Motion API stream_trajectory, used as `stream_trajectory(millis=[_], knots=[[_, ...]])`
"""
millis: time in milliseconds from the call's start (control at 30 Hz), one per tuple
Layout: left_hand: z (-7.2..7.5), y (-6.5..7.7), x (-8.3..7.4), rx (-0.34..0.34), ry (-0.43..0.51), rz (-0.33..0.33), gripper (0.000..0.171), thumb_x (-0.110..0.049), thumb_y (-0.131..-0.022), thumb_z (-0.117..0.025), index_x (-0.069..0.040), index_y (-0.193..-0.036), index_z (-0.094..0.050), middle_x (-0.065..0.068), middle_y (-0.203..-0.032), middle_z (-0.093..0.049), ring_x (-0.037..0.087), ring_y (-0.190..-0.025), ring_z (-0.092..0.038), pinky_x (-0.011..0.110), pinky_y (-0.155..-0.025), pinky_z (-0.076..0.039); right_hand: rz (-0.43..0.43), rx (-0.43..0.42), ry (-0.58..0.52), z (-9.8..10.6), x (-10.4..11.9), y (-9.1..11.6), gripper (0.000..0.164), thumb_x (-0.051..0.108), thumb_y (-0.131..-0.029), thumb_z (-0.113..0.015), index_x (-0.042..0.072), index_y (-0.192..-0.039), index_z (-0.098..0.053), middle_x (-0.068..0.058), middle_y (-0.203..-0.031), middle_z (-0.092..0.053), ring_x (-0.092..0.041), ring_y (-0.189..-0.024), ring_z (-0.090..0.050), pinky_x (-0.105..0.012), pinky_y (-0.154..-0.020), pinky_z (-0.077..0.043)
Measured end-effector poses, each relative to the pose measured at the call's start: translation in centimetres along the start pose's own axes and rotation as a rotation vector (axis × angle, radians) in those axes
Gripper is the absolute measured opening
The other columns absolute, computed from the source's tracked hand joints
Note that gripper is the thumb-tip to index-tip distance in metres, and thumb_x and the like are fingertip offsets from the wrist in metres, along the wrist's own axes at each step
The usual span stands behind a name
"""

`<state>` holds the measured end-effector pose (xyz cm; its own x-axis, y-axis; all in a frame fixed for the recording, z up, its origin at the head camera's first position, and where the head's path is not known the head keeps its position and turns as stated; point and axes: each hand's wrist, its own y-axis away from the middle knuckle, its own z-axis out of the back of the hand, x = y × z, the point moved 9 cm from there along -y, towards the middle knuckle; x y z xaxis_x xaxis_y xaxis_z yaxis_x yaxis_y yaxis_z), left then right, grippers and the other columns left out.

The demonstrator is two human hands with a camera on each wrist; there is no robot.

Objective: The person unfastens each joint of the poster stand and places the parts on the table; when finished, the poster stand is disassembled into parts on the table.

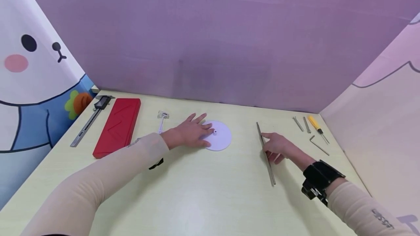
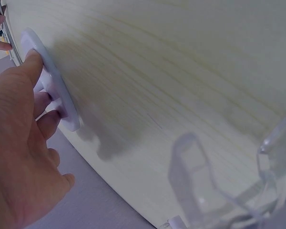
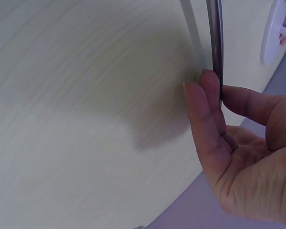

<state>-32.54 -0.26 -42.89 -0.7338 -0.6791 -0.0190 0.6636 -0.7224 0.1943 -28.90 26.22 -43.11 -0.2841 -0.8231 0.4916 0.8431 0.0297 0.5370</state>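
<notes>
A white round disc [image 1: 220,142] with a small raised stud at its centre lies at mid-table. My left hand [image 1: 193,133] rests on its left part with fingers spread; in the left wrist view the thumb touches the disc [image 2: 72,110] near its edge. To the right, my right hand [image 1: 276,147] pinches a long thin metal rod [image 1: 271,172] between thumb and fingers. The right wrist view shows the rod [image 3: 216,43] rising from the fingertips, its shadow beside it on the table.
Left on the table are a digital caliper [image 1: 88,125], a red case [image 1: 119,125] and a clear plastic piece [image 1: 163,114] with a thin stem. At right lie two bolts [image 1: 298,123], a hex key [image 1: 319,145] and a yellow-handled screwdriver [image 1: 314,122]. A purple cloth wall [image 1: 223,46] closes the back.
</notes>
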Motion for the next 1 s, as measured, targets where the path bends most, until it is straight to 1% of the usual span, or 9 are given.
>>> stream_trajectory(millis=[233, 500, 733, 1000], knots=[[0.06, 0.08, -0.12, 0.003, 0.002, 0.001, 0.069, -0.062, -0.099, -0.045, -0.025, -0.157, -0.035, -0.002, -0.164, -0.031, 0.037, -0.157, -0.001, 0.063, -0.124, -0.007, -0.005, -0.021, 0.055, -0.25, 0.12, 0.01, 0.081, 0.007, -0.088, -0.058, 0.007, -0.16, -0.021, -0.007, -0.069, -0.064, -0.02, -0.059, -0.067, -0.038, -0.058, -0.06], [0.13, 0.17, -0.15, 0.002, 0.0, 0.003, 0.069, -0.062, -0.099, -0.045, -0.025, -0.157, -0.036, -0.002, -0.164, -0.031, 0.037, -0.157, -0.002, 0.063, -0.124, -0.008, 0.001, -0.019, 0.052, -0.57, 0.45, -0.05, 0.079, 0.007, -0.09, -0.057, 0.009, -0.16, -0.022, -0.004, -0.065, -0.06, -0.019, -0.057, -0.064, -0.037, -0.057, -0.059], [0.26, 0.31, -0.25, 0.002, 0.01, -0.003, 0.068, -0.061, -0.099, -0.046, -0.023, -0.156, -0.038, 0.0, -0.163, -0.032, 0.038, -0.157, -0.003, 0.064, -0.123, -0.009, -0.001, -0.031, 0.064, -0.59, 0.6, -0.5, 0.075, 0.008, -0.092, -0.057, 0.009, -0.16, -0.024, -0.006, -0.067, -0.061, -0.019, -0.058, -0.063, -0.036, -0.056, -0.059], [-0.04, 0.02, -0.07, 0.007, -0.006, 0.003, 0.069, -0.063, -0.099, -0.045, -0.026, -0.156, -0.036, -0.003, -0.164, -0.03, 0.035, -0.157, 0.0, 0.062, -0.124, -0.007, -0.003, -0.036, 0.057, -0.51, 0.6, -0.61, 0.076, 0.008, -0.092, -0.058, 0.009, -0.16, -0.024, -0.007, -0.069, -0.062, -0.02, -0.059, -0.064, -0.037, -0.057, -0.059]])
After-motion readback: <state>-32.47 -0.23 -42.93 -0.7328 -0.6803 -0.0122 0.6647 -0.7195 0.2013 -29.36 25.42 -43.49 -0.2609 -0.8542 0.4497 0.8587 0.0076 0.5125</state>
